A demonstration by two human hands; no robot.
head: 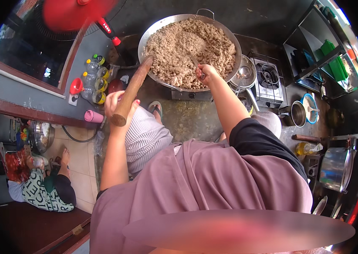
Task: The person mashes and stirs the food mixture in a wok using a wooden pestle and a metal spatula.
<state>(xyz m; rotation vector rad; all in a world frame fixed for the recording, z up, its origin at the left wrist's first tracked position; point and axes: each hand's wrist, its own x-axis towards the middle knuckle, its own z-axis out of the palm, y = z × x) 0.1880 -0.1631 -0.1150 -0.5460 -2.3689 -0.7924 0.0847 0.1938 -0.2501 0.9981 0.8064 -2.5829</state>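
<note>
In front of me a wide metal wok (pixel 141 44) is filled with brown, crumbly cooked food (pixel 179 44). My left hand (pixel 111 103) is wrapped around a thick wooden stick (pixel 133 89), whose far end reaches the near-left rim of the wok. Whether that end continues into the food cannot be made out. Over the wok's near right side, my right hand (pixel 206 75) grips a metal utensil (pixel 194 59). Its tip is buried in the food, so its shape is hidden.
Right of the wok stand a metal strainer (pixel 252 76) and a gas stove (pixel 269 79). A saucepan (pixel 296 114) and blue-rimmed bowl (pixel 309 104) sit farther right. Plastic bottles (pixel 98 85), a red funnel (pixel 76 86) and a red fan (pixel 106 28) are left. Another person (pixel 48 190) sits lower left.
</note>
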